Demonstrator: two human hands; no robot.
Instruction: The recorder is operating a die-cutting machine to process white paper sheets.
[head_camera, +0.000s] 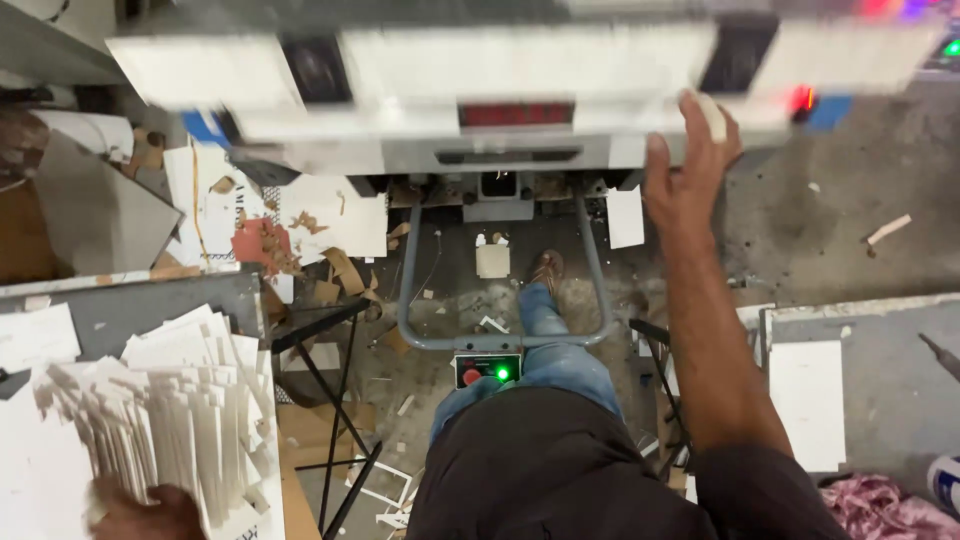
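Scrap-littered concrete floor (850, 180) below; right hand (690, 165) rests open-fingered on the grey metal machine's front edge (500, 150); left hand (140, 512), grip seemingly closed, holds fanned white card sheets (170, 410).

2 hands: right hand (690, 160), left hand (140, 512). 1 machine (520, 80), 1 fanned card stack (170, 410), 1 grey foot bar (500, 340), 2 lit indicator lamps below it.

Pale grey metal machine front (520, 75) with red display strip, fanned white card sheets (170, 400) near left, grey tubular pedal frame (500, 340), small black box lit green and red (487, 371), blue denim trouser leg (545, 350).
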